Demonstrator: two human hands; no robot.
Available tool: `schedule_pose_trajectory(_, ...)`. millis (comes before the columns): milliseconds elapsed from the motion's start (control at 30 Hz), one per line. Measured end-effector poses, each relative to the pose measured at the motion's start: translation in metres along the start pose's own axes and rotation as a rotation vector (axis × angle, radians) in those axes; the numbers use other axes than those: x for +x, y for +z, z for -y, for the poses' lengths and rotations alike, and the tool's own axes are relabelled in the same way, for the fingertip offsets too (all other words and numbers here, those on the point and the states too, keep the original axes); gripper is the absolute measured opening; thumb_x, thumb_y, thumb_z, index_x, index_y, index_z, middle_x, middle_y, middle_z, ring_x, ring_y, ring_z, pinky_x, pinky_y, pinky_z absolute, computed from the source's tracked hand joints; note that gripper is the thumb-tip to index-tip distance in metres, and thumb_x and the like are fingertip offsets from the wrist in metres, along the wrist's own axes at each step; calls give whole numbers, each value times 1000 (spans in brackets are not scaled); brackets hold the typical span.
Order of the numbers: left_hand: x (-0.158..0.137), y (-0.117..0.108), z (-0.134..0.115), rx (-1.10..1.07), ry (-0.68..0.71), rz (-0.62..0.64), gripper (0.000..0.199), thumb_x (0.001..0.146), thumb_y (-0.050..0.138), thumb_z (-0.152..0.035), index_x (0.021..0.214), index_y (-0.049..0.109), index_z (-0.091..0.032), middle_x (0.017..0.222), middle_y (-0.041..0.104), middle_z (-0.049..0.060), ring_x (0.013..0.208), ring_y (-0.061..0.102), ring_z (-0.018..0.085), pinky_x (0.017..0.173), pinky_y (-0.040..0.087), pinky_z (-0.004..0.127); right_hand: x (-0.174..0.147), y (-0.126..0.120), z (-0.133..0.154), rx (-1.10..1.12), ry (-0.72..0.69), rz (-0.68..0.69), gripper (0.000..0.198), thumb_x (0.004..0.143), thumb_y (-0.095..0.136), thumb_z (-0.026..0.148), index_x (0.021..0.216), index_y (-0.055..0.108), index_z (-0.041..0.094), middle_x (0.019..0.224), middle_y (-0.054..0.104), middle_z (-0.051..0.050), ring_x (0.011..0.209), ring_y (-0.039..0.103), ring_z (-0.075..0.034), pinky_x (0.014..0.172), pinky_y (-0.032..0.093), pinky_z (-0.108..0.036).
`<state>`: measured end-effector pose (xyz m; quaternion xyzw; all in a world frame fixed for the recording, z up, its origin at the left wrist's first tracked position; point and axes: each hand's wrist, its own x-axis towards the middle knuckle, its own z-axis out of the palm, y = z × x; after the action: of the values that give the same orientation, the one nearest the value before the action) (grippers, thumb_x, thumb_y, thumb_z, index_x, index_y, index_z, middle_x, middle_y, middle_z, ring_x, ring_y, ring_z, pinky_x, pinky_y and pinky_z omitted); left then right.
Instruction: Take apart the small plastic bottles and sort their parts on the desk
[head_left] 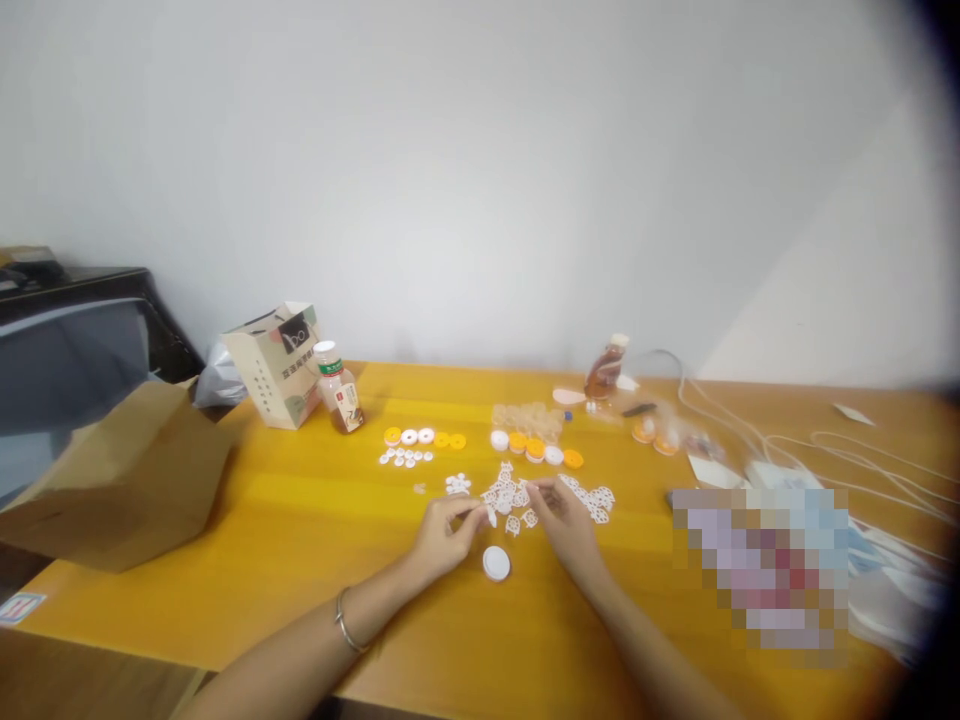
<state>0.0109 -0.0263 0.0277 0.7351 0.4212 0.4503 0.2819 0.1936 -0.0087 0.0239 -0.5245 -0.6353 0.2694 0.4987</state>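
Observation:
My left hand (448, 535) is closed in a pinch on a small white plastic piece (492, 516). My right hand (564, 518) has its thumb and fingers drawn together at the edge of a pile of white openwork discs (504, 492); what they hold, if anything, is too small to make out. More openwork discs (598, 503) lie just right of that hand. A round white lid (496, 564) rests on the table between my wrists. Small white round parts (457, 484) sit beyond my left fingers.
Orange and white ring-shaped caps (426, 437) stand in a row behind small white knobs (406, 458). More caps (535, 449) line up before a clear tray (525, 420). A bottle (341, 395) and paper bag (277, 370) stand back left, another bottle (604, 370) back right. Cables (855, 460) cross the right side.

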Motion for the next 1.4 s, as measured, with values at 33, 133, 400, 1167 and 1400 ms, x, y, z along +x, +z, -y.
schedule_pose_trajectory(33,0,-1,1,1,-7,-12,36,87,42,-34,64,61,-14,61,60,3,60,54,13,60,42,22,2,-1,-3,-23,-9,14,28,79,51,45,80,59,19,70,63,-4,65,58,-18,61,47,-29)
schedule_pose_trajectory(133,2,-2,5,1,-21,-32,34,86,43,-34,68,62,-14,63,61,3,60,54,13,59,42,22,6,2,-9,-87,-95,73,29,80,49,44,86,65,20,80,67,-6,72,60,-20,67,48,-32)
schedule_pose_trajectory(400,2,0,11,35,-44,-27,30,85,45,-32,71,63,-14,64,61,2,60,52,12,58,41,21,11,18,-30,-307,-251,133,32,85,43,33,107,64,24,67,52,-4,66,54,-19,63,47,-33)
schedule_pose_trajectory(1167,-3,3,13,102,-18,-4,25,85,45,-29,75,63,-14,65,60,1,59,51,11,56,38,20,-20,22,4,-29,-340,240,19,86,45,27,98,57,19,87,64,-6,76,59,-16,71,49,-29)
schedule_pose_trajectory(1400,-4,2,15,119,21,26,23,84,48,-30,73,61,-14,64,58,1,58,50,10,55,39,20,-19,19,4,-8,-338,254,21,87,42,26,101,58,23,96,65,-6,89,60,-19,80,48,-33)
